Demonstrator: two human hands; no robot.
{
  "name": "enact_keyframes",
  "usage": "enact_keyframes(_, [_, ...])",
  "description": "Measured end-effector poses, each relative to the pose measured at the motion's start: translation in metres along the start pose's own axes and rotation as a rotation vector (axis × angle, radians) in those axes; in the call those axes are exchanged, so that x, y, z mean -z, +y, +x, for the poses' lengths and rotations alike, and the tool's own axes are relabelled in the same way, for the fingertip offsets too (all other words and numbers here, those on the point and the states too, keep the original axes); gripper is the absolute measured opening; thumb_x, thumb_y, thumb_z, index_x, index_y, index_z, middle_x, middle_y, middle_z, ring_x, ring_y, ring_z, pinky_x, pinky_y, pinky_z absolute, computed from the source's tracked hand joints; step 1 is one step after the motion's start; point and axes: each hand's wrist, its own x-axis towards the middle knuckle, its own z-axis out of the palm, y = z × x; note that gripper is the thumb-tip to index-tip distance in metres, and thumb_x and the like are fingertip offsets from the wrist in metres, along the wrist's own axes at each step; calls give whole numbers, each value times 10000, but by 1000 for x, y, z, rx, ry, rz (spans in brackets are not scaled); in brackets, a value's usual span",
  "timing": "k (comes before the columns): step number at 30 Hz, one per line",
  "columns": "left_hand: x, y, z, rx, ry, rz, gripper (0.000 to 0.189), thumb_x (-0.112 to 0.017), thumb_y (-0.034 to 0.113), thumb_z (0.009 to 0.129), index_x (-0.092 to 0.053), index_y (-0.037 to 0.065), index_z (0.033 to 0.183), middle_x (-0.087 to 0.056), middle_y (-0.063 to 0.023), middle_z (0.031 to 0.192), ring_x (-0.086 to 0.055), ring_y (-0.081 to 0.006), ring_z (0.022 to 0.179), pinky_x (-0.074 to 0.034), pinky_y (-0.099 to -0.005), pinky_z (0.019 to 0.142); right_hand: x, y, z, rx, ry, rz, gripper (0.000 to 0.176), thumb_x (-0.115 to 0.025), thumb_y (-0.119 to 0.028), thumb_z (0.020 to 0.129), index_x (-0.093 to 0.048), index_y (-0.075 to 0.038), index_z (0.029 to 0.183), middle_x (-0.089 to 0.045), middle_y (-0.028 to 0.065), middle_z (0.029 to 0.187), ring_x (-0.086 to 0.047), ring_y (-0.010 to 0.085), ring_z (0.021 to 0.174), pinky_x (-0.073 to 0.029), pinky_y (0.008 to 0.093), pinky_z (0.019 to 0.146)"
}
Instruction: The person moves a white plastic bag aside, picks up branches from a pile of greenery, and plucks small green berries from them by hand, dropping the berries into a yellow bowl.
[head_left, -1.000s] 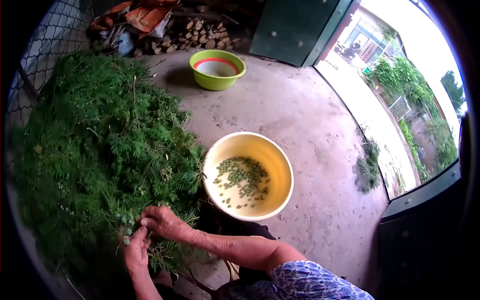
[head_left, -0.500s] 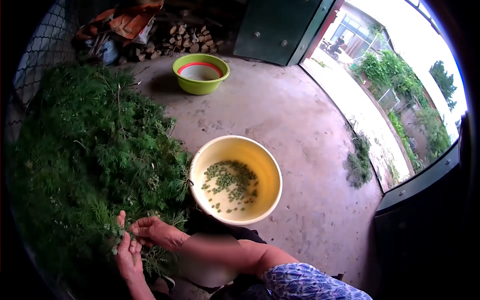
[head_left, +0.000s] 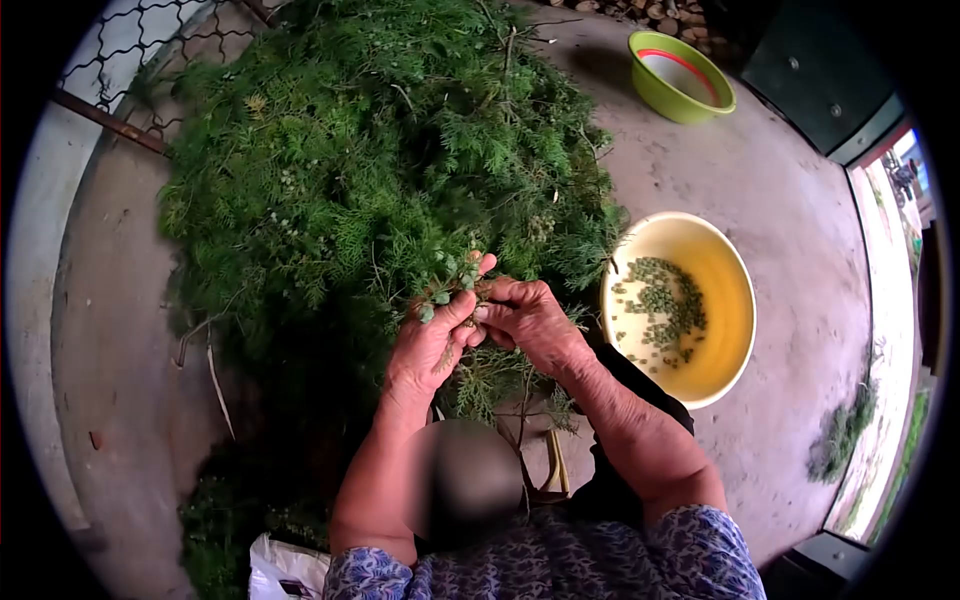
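two bare hands meet over the near side of a broad heap of feathery green conifer branches (head_left: 370,190), and between them is the thing being worked: a small green sprig with knobbly blue-green cones (head_left: 441,297). the left hand (head_left: 428,345) is curled nearly closed, thumb against fingers, with the sprig gripped in it and the cones poking out at the top. the right hand (head_left: 525,318) is drawn into a pinch just beside, thumb tip and fingers together at the sprig; whether a cone sits between those tips, i cannot tell from where i stand.

i'd judge the sprig feather-light, its leaves soft and springy, its stem woodier and bendy. the cones look firm but small, perhaps a little sticky, and likely to roll if dropped. the stem, just under the cones, seems the best hold for one hand; thumb and fingertip around a single cone would suit the other, without crushing.

to the right stands a deep, round, pale-yellow plastic basin (head_left: 738,345), with loose green cones (head_left: 665,303) scattered over its bottom.
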Motion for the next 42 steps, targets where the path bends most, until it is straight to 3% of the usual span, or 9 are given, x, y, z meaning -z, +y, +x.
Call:
enact_keyframes(9, [-4, -8, 0, -58, 150, 95, 311, -560, 104, 867, -515, 59, 1171, -564, -85, 1182, -394, -27, 526, -380, -173, 486, -13, 26, 4, 552, 434, -665, 103, -644, 40, 711, -621, 16, 809, -528, 61, 690, -502, 158, 618, -429, 288, 560])
enact_keyframes(22, [-3, -12, 0, -148, 241, 76, 231, -567, 68, 856, -553, 94, 1085, -630, -65, 1056, -494, -23, 596, -370, -185, 454, -15, 27, 2, 748, 479, -965, 174, -632, 36, 730, -619, -2, 899, -560, 75, 670, -514, 183, 600, -440, 292, 538])
enact_keyframes(23, [-4, -11, 0, -149, 242, 75, 231, -567, 68, 856, -553, 94, 1085, -630, -65, 1056, -494, -23, 596, -370, -185, 454, -11, 27, 4, 748, 477, -965, 174, -632, 36, 730, -619, -2, 899, -560, 75, 670, -514, 183, 600, -440, 292, 538])
enact_keyframes(25, [-6, -7, -1, -115, 221, -1, 171, -552, 78, 868, -571, 63, 1038, -614, -106, 1080, -387, -25, 487, -347, -180, 442, -7, 24, 7, 451, 314, -372, 131, -587, 8, 813, -605, 3, 943, -562, 59, 784, -541, 110, 657, -472, 240, 551])
enact_keyframes(26, [-5, -6, -2, -83, 210, -32, 178, -557, 78, 866, -567, 35, 1038, -610, -100, 1073, -361, -33, 476, -337, -198, 462, -8, 8, 2, 98, 258, -11, 120, -557, -63, 865, -597, -11, 965, -581, 45, 787, -534, 77, 643, -443, 227, 539])
enact_keyframes(30, [-3, -5, -4, -93, 190, -63, 195, -552, 76, 870, -555, 29, 1059, -597, -14, 942, -327, -47, 484, -317, -221, 483, 13, 5, 7, 146, 112, 405, 138, -531, -113, 876, -573, -12, 960, -597, 66, 824, -566, 122, 656, -434, 234, 520])
enact_keyframes(35, [-6, -6, -6, -66, 278, -80, 177, -569, 97, 867, -544, 85, 1041, -546, 37, 827, -335, -54, 495, -319, -223, 486, 8, -9, 5, 135, 129, 460, 117, -565, -107, 858, -578, -20, 934, -596, 48, 785, -551, 102, 627, -424, 220, 510])
enact_keyframes(38, [-1, -13, -4, -71, 202, 71, 94, -601, 115, 852, -546, 94, 925, -489, 37, 729, -381, -57, 508, -360, -226, 478, 2, -8, 2, 182, 126, 78, 122, -645, -118, 810, -599, -33, 884, -566, -17, 651, -447, 28, 516, -374, 166, 463])
enact_keyframes(42, [-2, -18, -4, -59, 179, 146, 63, -571, 78, 861, -532, 109, 901, -518, 36, 769, -370, -56, 502, -340, -227, 488, -7, -1, 4, 325, 258, -263, 104, -636, -73, 811, -592, 7, 861, -579, 7, 666, -492, 49, 539, -424, 198, 475])
